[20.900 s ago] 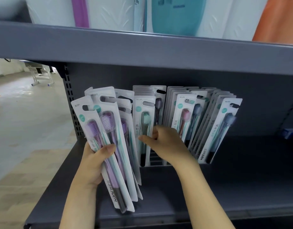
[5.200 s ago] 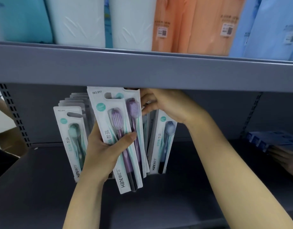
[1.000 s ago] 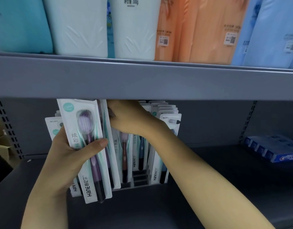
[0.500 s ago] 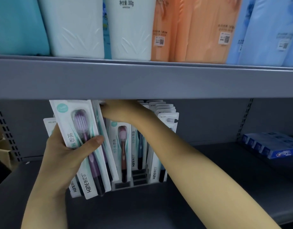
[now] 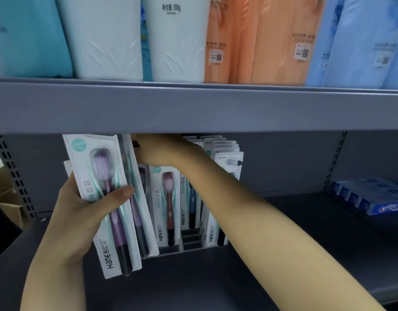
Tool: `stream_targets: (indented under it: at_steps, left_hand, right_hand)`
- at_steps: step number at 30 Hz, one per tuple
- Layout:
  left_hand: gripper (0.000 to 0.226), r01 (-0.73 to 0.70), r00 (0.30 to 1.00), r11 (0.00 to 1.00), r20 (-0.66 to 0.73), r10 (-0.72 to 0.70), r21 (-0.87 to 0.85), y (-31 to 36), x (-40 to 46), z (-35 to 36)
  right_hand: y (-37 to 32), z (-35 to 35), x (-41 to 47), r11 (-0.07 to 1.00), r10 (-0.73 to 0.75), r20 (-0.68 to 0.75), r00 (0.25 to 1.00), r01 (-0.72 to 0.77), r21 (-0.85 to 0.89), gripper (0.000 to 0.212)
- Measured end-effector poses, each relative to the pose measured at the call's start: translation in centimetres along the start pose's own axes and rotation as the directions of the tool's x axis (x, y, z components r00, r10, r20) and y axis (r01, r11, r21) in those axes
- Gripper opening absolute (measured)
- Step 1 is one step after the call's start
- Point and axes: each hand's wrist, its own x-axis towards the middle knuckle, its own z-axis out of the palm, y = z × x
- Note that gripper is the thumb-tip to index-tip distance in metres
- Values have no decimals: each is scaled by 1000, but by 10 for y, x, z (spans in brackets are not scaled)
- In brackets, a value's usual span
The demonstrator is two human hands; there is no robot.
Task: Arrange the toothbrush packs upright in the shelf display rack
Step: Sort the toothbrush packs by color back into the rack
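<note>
Head view, looking under the grey upper shelf [image 5: 193, 108] at the lower shelf [image 5: 283, 254]. The left hand [image 5: 81, 212] is gripping a small stack of toothbrush packs [image 5: 108, 198], thumb curled across the front pack, fingers wrapped behind. The front pack is showing a purple brush and is tilting, its top leaning left, its bottom edge hanging in front of the rack [image 5: 189, 243]. How many packs are in the stack is not clear; at least two.

The right hand [image 5: 157, 151] is reaching across to the tops of the packs, just under the upper shelf edge. Its fingers are curling down over the top of a pack behind the held stack; the fingertips are hidden, so the exact hold cannot be told.

Packs in the rack [image 5: 168, 207] are standing upright in rows, a red-brown brush at the front of one row, a blue one beside it. More rows [image 5: 225, 167] are standing to the right, partly behind the right forearm.

Toothpaste boxes [image 5: 371, 198] are lying at the far right of the lower shelf. White, orange and blue packages [image 5: 175, 41] are standing on the upper shelf.
</note>
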Motion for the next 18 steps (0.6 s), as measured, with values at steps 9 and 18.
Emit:
stream_targets:
  at_steps: [9,18]
  left_hand:
    - [61,-19,998,997,-51,23,78,-3,3,-18]
    - [53,-13,996,993,-91,24,113,-7,0,-25]
  right_hand:
    - [1,3,0,997,48,-38,998,-50,-53,31]
    - [-3,5,2,988,21,-89,996,-34,-148,18]
